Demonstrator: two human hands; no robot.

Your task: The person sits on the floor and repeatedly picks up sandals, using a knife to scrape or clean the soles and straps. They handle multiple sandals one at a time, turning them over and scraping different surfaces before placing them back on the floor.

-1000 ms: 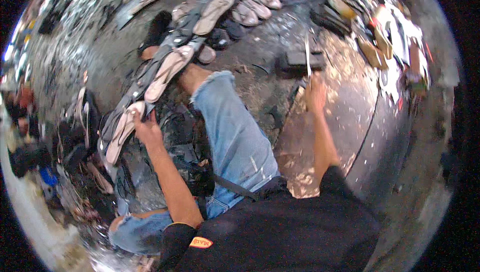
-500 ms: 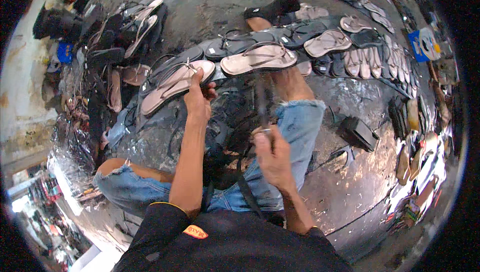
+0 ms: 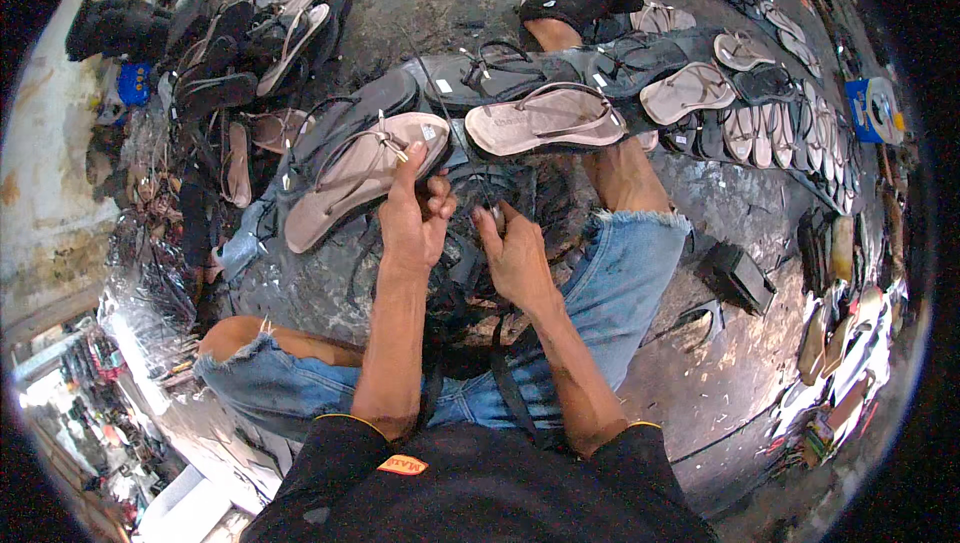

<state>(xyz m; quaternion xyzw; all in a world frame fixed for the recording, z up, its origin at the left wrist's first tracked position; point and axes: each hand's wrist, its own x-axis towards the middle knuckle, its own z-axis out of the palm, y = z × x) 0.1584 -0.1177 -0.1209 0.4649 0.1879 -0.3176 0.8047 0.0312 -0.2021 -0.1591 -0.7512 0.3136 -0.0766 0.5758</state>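
Observation:
My left hand (image 3: 412, 218) grips a beige-pink flip-flop sandal (image 3: 350, 188) with a dark sole edge, the thumb on top near its right end and the other fingers curled. Thin brown straps with a small knot cross the sandal. Just right of it, my right hand (image 3: 515, 253) is closed in a pinch on a long, thin, dark tool (image 3: 437, 93). The tool slants up and left, past the sandal's right end; its exact kind is unclear. Beside these lies a second beige sandal (image 3: 545, 123) with brown straps.
Black strapped sandals (image 3: 500, 73) line up behind. More beige sandals (image 3: 750, 133) stand in a row at right, and others (image 3: 295, 48) are piled at left. A black block-shaped object (image 3: 738, 278) lies right of my knee. A blue-and-white container (image 3: 873, 111) stands far right.
My right hand has moved up and left, closer to the held sandal, and its tool now slants left. The left hand still grips the sandal, which appears slightly turned. The view has shifted.

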